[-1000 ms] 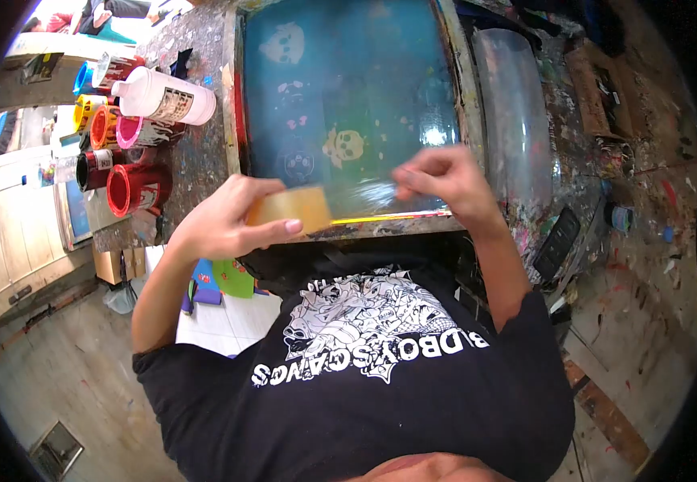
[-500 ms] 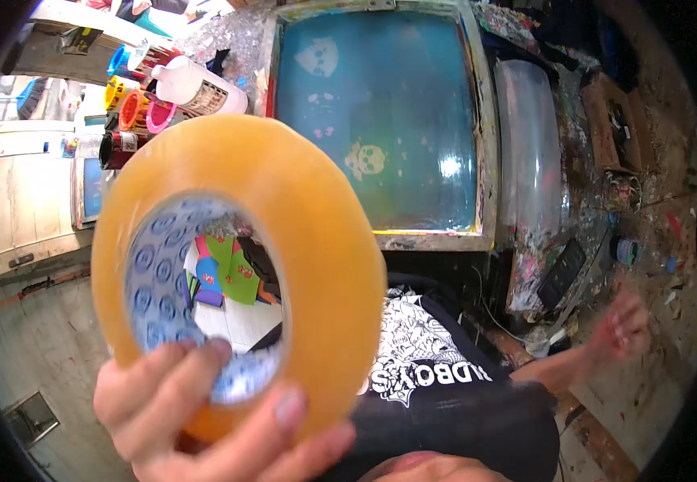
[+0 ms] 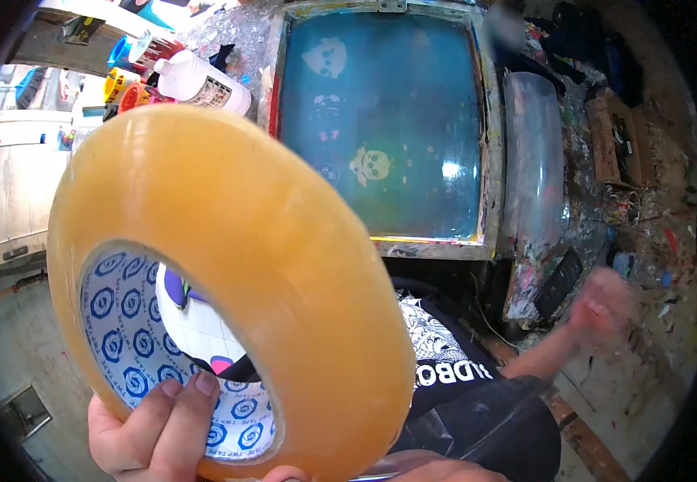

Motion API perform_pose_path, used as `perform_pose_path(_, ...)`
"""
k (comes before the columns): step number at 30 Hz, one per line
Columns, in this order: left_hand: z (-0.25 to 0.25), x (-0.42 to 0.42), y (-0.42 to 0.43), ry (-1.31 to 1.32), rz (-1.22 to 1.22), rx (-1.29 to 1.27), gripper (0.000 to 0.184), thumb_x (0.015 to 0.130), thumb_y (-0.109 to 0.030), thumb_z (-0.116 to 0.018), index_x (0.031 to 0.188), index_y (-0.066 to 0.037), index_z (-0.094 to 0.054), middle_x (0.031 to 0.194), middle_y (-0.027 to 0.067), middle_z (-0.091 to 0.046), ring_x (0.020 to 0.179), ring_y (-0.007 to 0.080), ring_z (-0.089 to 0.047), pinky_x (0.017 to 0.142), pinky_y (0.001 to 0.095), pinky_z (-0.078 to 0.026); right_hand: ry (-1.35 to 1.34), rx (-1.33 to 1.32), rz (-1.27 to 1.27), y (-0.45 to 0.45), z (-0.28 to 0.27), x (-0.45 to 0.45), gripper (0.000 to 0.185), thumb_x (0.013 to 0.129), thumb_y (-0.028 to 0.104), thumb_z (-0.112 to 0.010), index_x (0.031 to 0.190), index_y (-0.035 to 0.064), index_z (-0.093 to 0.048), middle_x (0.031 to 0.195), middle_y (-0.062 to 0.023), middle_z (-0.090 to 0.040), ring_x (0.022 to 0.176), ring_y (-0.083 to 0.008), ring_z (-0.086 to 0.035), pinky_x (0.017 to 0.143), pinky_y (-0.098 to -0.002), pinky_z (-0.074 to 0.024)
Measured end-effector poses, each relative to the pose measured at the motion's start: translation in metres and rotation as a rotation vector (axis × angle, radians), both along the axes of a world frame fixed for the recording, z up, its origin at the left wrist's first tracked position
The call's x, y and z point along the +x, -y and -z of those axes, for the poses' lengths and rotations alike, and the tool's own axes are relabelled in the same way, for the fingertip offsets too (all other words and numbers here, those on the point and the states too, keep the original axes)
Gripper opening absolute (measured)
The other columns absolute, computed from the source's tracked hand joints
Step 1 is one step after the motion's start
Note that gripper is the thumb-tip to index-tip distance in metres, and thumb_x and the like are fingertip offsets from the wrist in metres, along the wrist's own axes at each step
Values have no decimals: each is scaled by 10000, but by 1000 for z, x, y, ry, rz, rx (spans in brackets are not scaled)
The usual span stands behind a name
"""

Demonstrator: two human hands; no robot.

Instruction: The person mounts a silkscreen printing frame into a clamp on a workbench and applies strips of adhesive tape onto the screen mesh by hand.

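We grip the tape roll [image 3: 316,293] in the left hand [image 3: 151,434] in the foreground, through its core [image 3: 135,337], hiding the near-left corner of the framed screen [image 3: 490,161]. The right hand [image 3: 603,304] blurs near the black device [image 3: 558,283]; we cannot tell whether it is closed.

Light blows out ten o'clock, glare spots the blue screen [image 3: 412,112] near two, and the right hand [image 3: 603,304] blurs toward four

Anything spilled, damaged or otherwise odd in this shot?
Paint splatters mark the workbench and the frame around the blue screen; whether any is fresh, I cannot tell. The tape roll in the left hand looms oddly large, hiding part of the scene. Nothing looks plainly broken.
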State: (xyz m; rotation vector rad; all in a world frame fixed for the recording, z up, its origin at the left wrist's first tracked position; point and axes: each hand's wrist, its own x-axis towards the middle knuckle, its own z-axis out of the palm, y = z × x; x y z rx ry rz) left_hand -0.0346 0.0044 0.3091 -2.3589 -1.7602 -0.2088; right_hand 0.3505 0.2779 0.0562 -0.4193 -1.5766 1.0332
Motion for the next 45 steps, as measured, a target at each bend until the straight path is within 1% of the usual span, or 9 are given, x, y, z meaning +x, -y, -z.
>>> perform_pose_path(4,20,-17,-11,122,0,90,552,952,-463,-655,1340,-76,-591,1334,11,-480,985,298,-684,565,336,-501,110,-361,-230,-15,37,-66,153,900,105,-735,783,27,-674,829,-45,-642,762,-188,-576,691,-336,-466)
perform_pose_path(8,79,-52,-58,237,-52,296,356,780,-340,-812,1102,-219,-719,1100,32,-663,738,221,-679,590,336,-512,894,-344,16,-26,-38,-81,105,830,25,-791,891,-29,-725,827,-64,-663,769,-153,-615,701,-293,-475)
perform_pose_path(13,247,-145,-219,241,-46,574,131,851,-253,-779,974,-206,-779,994,9,-701,691,224,-704,619,327,-571,1146,104,-162,-40,-109,-142,111,781,21,-775,885,4,-739,832,-118,-682,772,-251,-684,696,-336,-506)
perform_pose_path(19,387,-182,-294,155,-299,437,288,911,-301,-725,1157,-150,-718,1074,68,-673,754,274,-699,663,363,-572,1068,369,-286,-35,-132,-210,132,790,19,-770,917,-2,-739,853,-121,-666,779,-295,-673,710,-337,-518)
perform_pose_path(25,314,-125,-271,309,-285,638,436,902,-331,-731,1250,-79,-653,1295,129,-632,970,300,-696,867,372,-536,909,451,-481,-58,-114,-254,126,816,23,-750,939,-3,-744,875,-124,-683,799,-284,-676,714,-346,-521)
perform_pose_path(28,273,-104,-253,954,302,308,479,858,-341,-783,1217,-49,-656,1254,118,-689,982,244,-709,912,356,-512,832,395,-468,-78,-96,-271,136,793,69,-732,922,36,-760,870,-137,-709,802,-319,-701,715,-370,-547)
perform_pose_path(31,268,-99,-230,1260,69,-467,422,791,-212,-875,1084,5,-662,914,50,-760,858,114,-696,843,282,-530,916,214,-426,-103,-72,-265,166,819,114,-774,960,27,-774,841,-112,-742,754,-183,-707,705,-313,-544)
perform_pose_path(38,315,-146,-212,1433,-188,-702,312,774,-153,-903,960,-29,-685,836,-2,-705,751,59,-648,691,210,-521,899,-335,-492,-151,41,-238,195,833,163,-818,956,15,-787,818,-61,-753,755,-103,-678,713,-261,-539)
perform_pose_path(45,338,-151,-206,1312,-445,-552,237,870,-237,-820,953,-43,-712,777,-25,-679,682,39,-608,547,203,-445,1055,-286,-467,-163,69,-240,210,820,145,-839,938,-17,-776,797,-37,-733,748,-100,-667,699,-265,-531)
